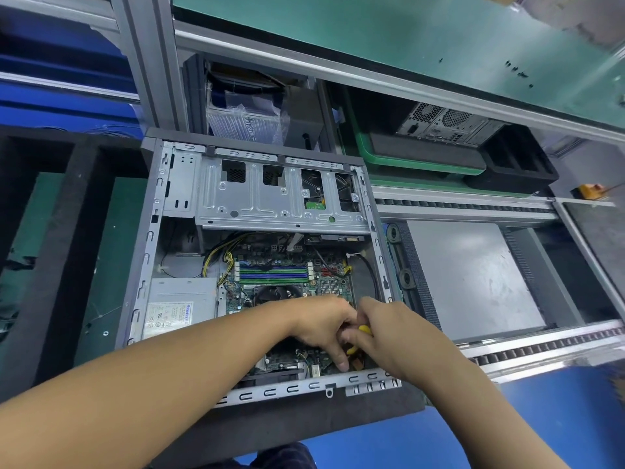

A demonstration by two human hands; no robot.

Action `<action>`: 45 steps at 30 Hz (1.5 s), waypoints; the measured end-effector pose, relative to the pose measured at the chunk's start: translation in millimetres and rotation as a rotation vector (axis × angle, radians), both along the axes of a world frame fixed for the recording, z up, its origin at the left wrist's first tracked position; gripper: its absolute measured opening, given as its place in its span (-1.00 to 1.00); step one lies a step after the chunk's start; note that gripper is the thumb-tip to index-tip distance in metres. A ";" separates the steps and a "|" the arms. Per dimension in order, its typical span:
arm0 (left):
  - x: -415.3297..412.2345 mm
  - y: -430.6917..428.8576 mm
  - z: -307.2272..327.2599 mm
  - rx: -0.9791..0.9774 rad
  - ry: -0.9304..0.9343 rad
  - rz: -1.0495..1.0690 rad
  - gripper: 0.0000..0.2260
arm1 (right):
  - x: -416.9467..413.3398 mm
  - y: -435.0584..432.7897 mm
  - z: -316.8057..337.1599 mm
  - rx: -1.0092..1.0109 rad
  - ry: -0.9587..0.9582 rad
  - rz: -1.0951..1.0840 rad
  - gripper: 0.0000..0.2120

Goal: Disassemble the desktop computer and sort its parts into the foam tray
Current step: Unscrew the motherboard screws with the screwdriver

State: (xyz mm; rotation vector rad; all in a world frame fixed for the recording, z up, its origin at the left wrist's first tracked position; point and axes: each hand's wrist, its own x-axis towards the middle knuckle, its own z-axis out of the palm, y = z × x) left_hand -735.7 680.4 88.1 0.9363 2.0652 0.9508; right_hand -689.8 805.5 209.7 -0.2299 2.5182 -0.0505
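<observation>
The open desktop case (148, 252) lies on its side in front of me, showing a silver drive cage (270, 198), a green motherboard (291, 275) with memory slots, and a power supply (182, 306) at the left. Both hands are inside the case at its near right corner. My right hand (389, 333) is closed on a yellow-handled tool (364, 330), mostly hidden by the fingers. My left hand (324, 326) is curled right beside it, one finger pointing down at the board; what it grips is hidden. The black foam tray (67, 265) sits left of the case.
A grey side panel (473, 275) lies on the roller conveyor to the right. Behind it stand a green bin (372, 154), another black foam tray (521, 164) and a second computer (449, 125). A bagged stack of parts (247, 120) stands behind the case. A green shelf runs overhead.
</observation>
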 end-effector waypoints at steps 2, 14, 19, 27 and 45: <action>-0.4 -1.3 0.8 -0.022 -0.038 0.003 -0.61 | 1.2 -1.0 -0.7 -0.012 0.000 0.027 -0.81; -0.6 -0.2 -2.7 -0.007 -0.009 0.027 -0.72 | 0.2 0.4 -1.5 -0.084 0.004 0.037 -0.80; -1.9 -3.0 -0.5 -0.008 -0.048 0.003 -0.60 | 1.3 -1.8 -8.1 0.010 0.060 0.033 -0.81; -6.1 -2.8 -3.6 -0.038 -0.080 0.018 -0.72 | -1.4 6.0 -0.7 -0.103 -0.066 0.118 -0.83; -5.6 -2.7 -5.4 -0.039 -0.079 0.039 -0.70 | -0.6 3.7 -7.0 -0.116 -0.012 0.157 -0.86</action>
